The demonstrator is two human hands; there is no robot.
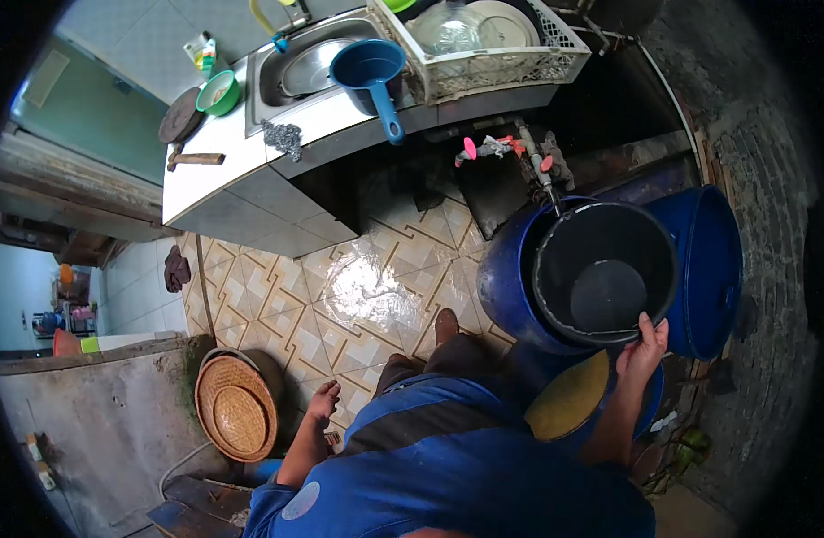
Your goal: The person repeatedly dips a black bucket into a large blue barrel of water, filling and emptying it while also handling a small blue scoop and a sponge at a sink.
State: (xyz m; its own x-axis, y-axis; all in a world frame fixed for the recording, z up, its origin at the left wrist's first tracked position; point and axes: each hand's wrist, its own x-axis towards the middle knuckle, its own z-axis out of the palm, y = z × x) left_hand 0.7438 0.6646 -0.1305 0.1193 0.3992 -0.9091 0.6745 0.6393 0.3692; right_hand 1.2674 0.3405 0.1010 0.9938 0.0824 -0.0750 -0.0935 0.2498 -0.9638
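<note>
My right hand (pixel 643 348) grips the near rim of a black bucket (pixel 555 260), its thumb inside the edge. The bucket is tilted so its inside shows, and it rests over a blue drum (pixel 500 287). A pipe with a tap (pixel 544 184) comes down at the bucket's far rim. Low on my left side, my left hand (pixel 322 401) hangs with nothing in it, fingers loosely apart. Nearest to that hand are stacked woven baskets (pixel 239 421). A blue lid-like tub (pixel 706 269) leans to the right of the bucket.
Ahead, a counter holds a sink (pixel 270 85), a blue dipper (pixel 385 103), a hammer (pixel 196 159), a green bowl (pixel 218 93) and a scouring pad (pixel 283 139). A white crate (pixel 483 67) carries dishes. The tiled floor (pixel 376 296) shines wet. Below my right hand stands a container with a yellowish top (pixel 569 399).
</note>
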